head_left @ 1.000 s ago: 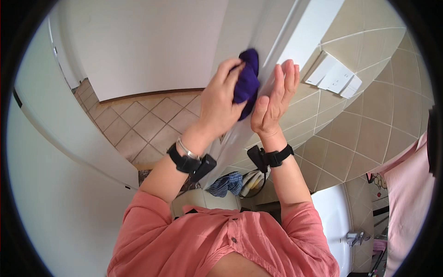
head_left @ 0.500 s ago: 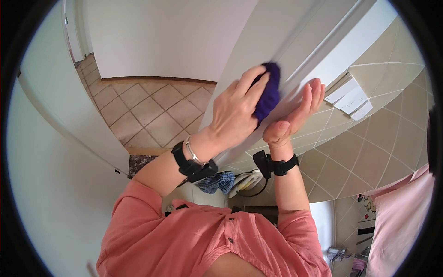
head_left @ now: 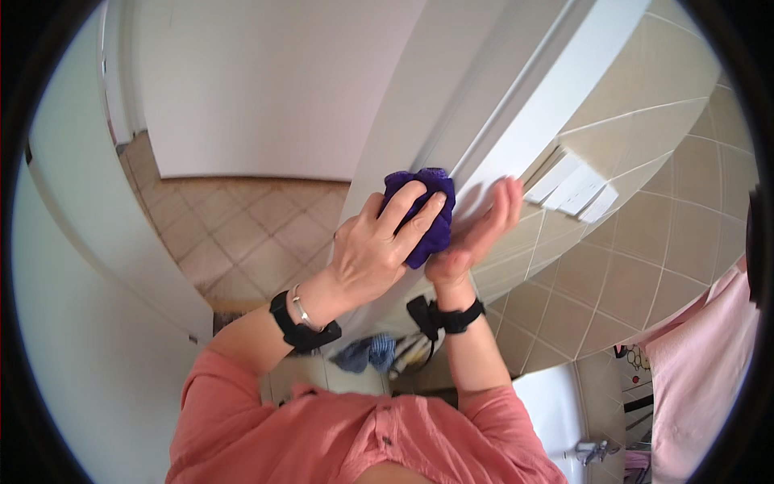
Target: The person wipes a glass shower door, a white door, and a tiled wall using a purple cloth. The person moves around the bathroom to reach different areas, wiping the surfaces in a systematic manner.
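My left hand (head_left: 373,246) presses a crumpled purple cloth (head_left: 427,226) against the white door frame (head_left: 451,113), with its fingers spread over the fabric. Just to the right, my right hand (head_left: 476,234) is raised with its fingers stretched out and nothing in it. Its palm side is by the moulded edge of the frame, close to the cloth; whether it touches the frame I cannot tell. Both wrists carry black straps, and a silver bracelet circles the left one.
A white door (head_left: 97,323) stands at the left, and a tiled floor (head_left: 242,234) lies beyond the doorway. White light switches (head_left: 568,185) sit on the beige tiled wall. Lower right are a white basin (head_left: 552,403), a tap (head_left: 595,450) and a pink towel (head_left: 697,363). Blue checked cloth (head_left: 364,353) lies below my arms.
My left hand and the purple cloth have moved down and left along the frame. The right hand has also shifted down and left, and the whole view has shifted slightly.
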